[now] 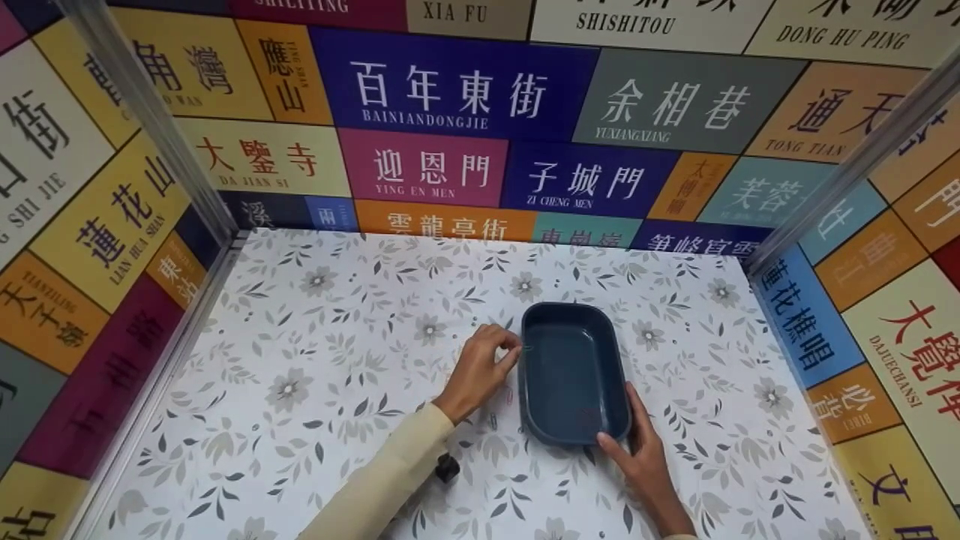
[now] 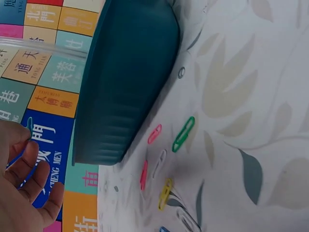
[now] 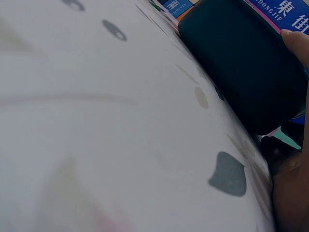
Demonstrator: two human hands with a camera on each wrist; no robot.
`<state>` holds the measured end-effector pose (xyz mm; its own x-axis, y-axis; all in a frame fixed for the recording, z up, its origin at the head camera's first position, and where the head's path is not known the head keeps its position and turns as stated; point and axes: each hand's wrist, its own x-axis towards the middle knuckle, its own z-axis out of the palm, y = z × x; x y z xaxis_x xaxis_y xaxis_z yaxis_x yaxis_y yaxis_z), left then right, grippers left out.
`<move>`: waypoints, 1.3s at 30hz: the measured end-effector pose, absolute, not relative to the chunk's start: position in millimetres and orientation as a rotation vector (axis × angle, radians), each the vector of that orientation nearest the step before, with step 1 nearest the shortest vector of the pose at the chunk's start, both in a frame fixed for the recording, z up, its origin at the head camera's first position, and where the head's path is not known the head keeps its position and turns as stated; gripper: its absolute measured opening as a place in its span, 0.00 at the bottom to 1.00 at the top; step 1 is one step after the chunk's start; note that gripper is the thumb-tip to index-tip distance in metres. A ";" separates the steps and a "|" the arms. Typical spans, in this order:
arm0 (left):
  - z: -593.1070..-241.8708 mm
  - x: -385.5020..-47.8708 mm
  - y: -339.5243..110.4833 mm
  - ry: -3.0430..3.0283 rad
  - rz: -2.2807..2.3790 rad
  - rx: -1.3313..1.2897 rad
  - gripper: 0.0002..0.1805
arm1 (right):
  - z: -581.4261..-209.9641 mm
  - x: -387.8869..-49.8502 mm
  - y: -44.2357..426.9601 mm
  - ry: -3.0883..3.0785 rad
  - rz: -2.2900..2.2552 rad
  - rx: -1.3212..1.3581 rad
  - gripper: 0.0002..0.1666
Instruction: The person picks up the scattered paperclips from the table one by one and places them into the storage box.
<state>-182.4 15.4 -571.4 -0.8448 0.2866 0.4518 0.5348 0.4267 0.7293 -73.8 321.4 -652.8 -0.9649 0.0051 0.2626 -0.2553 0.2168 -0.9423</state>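
A dark blue-green rectangular dish (image 1: 574, 375) stands on the patterned tabletop. My right hand (image 1: 641, 454) holds its near right corner, the thumb over the rim and the other fingers along the outside wall. At the dish's left rim, my left hand (image 1: 480, 367) pinches a small green paper clip (image 2: 30, 126) between thumb and fingertips. Left of the dish lie several loose paper clips, among them a green clip (image 2: 183, 134), a pink clip (image 2: 154, 134) and a yellow clip (image 2: 165, 194). Something small and reddish (image 1: 589, 416) shows faintly on the dish's floor.
The tabletop (image 1: 337, 450) has a grey floral print. Panels covered with coloured street-name signs (image 1: 457, 90) rise at the back and both sides. A small black object (image 1: 448, 469) sits by the left sleeve (image 1: 390, 472).
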 end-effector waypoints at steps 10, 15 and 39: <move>-560.9 -182.6 31.6 -2.434 -1.396 -0.816 0.06 | -652.2 -74.3 321.4 -2.295 1.830 0.224 0.55; -556.1 -183.0 39.5 -2.447 -1.379 -0.826 0.04 | -651.9 -74.2 321.5 -2.298 1.838 0.211 0.55; -553.2 -180.7 75.9 -2.554 -1.083 -1.050 0.04 | -653.6 -74.2 320.8 -2.264 1.842 0.254 0.55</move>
